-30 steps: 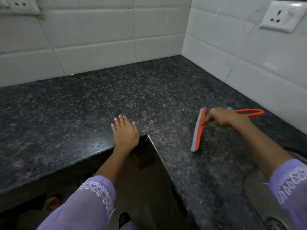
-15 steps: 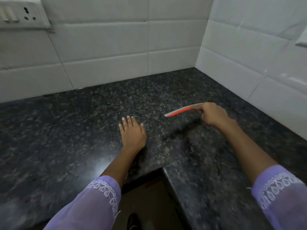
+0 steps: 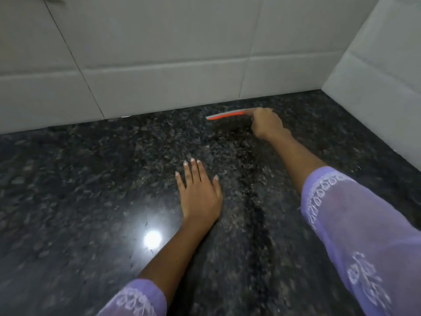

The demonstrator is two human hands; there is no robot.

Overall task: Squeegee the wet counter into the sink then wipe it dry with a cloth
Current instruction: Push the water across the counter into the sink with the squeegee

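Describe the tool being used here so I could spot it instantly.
Start at the dark speckled granite counter and follow it back to the white tiled wall. Just before that wall, the right hand grips a thin orange squeegee with a grey rubber edge. It is the only bright-coloured item on the stone; the left hand rests flat, empty.

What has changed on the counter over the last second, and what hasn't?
The right hand carried the squeegee from beside the sink toward the back wall, turning the blade from pointing away from the person to lying across. The view moved forward too, so sink and counter edge are out of frame. No change in grip. The left hand stayed flat on the counter.
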